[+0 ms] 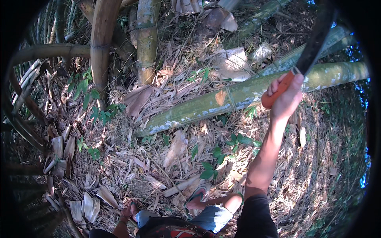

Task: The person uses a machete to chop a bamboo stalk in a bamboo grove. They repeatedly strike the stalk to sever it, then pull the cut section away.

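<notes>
My right hand (286, 97) is wrapped round the orange handle of a machete (313, 45). Its dark blade points up and away toward the upper right. The hand appears in front of a thick green bamboo pole (190, 110), mottled with white patches, which slants across the ground from lower left to upper right. A pale orange cut mark (220, 97) shows on the pole's upper side, left of the handle. Low by my body, my left hand (127, 211) appears small beside my sandalled foot; its fingers cannot be made out, nor anything in them.
Standing bamboo stems (101, 47) rise at the upper left, with a bent stem (51, 51) crossing there. Another felled pole (329, 41) lies behind the cut one. Dry leaves and sheaths (176, 148) cover the ground, with green seedlings (208, 170) among them.
</notes>
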